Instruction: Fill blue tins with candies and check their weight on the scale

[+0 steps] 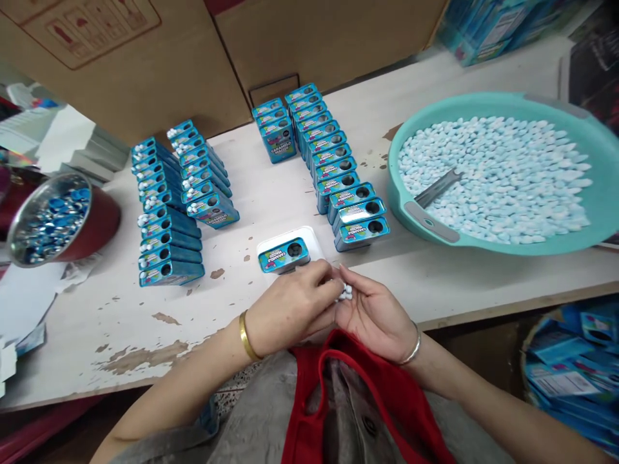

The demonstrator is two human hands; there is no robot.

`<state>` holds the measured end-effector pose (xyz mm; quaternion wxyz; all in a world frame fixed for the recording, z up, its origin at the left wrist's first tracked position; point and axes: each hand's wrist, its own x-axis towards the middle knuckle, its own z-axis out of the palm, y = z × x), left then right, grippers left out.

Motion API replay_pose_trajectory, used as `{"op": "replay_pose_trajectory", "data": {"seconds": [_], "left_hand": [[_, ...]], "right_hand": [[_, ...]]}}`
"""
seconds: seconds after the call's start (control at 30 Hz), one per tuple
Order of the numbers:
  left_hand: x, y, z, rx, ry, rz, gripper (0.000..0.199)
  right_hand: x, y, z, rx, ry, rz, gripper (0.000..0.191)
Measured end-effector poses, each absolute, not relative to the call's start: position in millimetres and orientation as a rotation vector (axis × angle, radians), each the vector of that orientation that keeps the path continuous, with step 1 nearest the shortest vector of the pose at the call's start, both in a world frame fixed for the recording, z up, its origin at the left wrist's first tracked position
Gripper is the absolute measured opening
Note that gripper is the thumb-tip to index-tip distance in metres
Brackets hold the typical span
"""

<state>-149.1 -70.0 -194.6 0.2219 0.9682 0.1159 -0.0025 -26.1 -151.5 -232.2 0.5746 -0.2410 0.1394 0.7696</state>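
Note:
My right hand [374, 312] is cupped palm up at the table's near edge and holds a few small white-blue candies [346, 293]. The fingers of my left hand [290, 306] pinch at those candies. Just beyond both hands, one blue candy box [283, 254] with a round hole in its top stands on a small white scale [309, 240]. A gold bangle is on my left wrist, a silver one on my right.
A teal basin [599, 193] of white-blue candies with a metal scoop [438, 187] sits at right. Rows of blue boxes [333, 161] stand mid-table, with more boxes [169, 206] at left. A steel bowl [19, 219] of blue caps is far left. Cardboard cartons [145, 71] stand behind.

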Motion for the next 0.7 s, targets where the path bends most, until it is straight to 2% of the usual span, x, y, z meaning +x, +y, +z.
{"op": "replay_pose_trajectory", "data": {"seconds": [0.3,0.57,0.7], "left_hand": [[-147.4,-76.9,-195.5,2.685,0.506,0.032,0.014],[-157.9,-48.7,-183.5,2.56,0.664,0.498,0.009],[-162.9,-37.3,-181.2,2.638,0.7,0.48,0.015]], "right_hand": [[-26.7,-153.8,-235.5,-0.523,0.358,1.782,0.028],[-25.6,-151.2,-227.2,-0.543,0.286,1.789,0.028],[-24.7,-151.8,-228.9,-0.575,0.274,1.794,0.031]]}}
